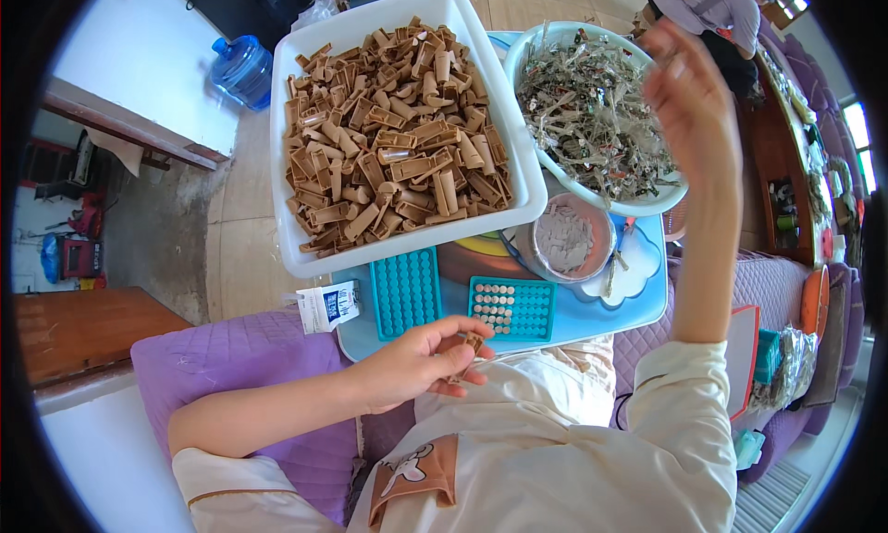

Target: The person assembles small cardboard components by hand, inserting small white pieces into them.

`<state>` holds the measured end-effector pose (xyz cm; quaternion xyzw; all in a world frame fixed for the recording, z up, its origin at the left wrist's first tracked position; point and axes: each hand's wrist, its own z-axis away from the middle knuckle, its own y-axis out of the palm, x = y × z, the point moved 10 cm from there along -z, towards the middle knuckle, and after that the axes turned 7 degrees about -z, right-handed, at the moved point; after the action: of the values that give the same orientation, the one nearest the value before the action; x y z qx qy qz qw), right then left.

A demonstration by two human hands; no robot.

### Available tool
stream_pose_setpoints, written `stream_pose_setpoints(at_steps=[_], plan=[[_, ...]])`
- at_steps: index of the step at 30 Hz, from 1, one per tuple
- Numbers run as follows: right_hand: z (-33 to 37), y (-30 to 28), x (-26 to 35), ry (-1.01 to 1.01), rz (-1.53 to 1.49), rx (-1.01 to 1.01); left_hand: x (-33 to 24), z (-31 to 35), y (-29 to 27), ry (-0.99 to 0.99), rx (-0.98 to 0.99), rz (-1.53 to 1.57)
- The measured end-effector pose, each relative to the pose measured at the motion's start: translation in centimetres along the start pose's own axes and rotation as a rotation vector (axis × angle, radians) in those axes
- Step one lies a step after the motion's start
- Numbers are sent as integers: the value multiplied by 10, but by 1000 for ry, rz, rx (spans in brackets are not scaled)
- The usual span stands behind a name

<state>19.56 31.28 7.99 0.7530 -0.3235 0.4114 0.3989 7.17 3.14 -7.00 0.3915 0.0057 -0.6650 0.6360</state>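
My left hand (435, 357) is closed round a small brown plastic piece (474, 342), low in front of my lap. Its shape matches the curved brown pieces (388, 154) heaped in the large white tub (532, 177). Raised at the far right, my right hand (689, 85) is smeared by motion, so its fingers cannot be read. It passes over the right rim of the pale green basin (675, 196), which holds a tangle of clear, thin plastic-looking strips (592, 108). Close beyond my left hand lies a teal grid tray (534, 313) with small round pale pieces (493, 304) in its left part.
A second teal tray (407, 293) and a white packet (328, 306) lie left on the blue table (647, 316). A round tub of grey-white flakes (566, 242) stands by the basin. Purple padded seats (231, 367) flank me. Another person (717, 15) bends at far right.
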Motion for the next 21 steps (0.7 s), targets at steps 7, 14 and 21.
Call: stream_pose_setpoints(at_steps=[7,14,21], plan=[[149,99,-101,580,-131,236,-47,13,-23,376,-179,-20],[178,113,-117,561,-287,46,-77,29,-28,635,-270,-78],[176,119,-63,142,211,-13,-86,41,-20,804,-356,-324]])
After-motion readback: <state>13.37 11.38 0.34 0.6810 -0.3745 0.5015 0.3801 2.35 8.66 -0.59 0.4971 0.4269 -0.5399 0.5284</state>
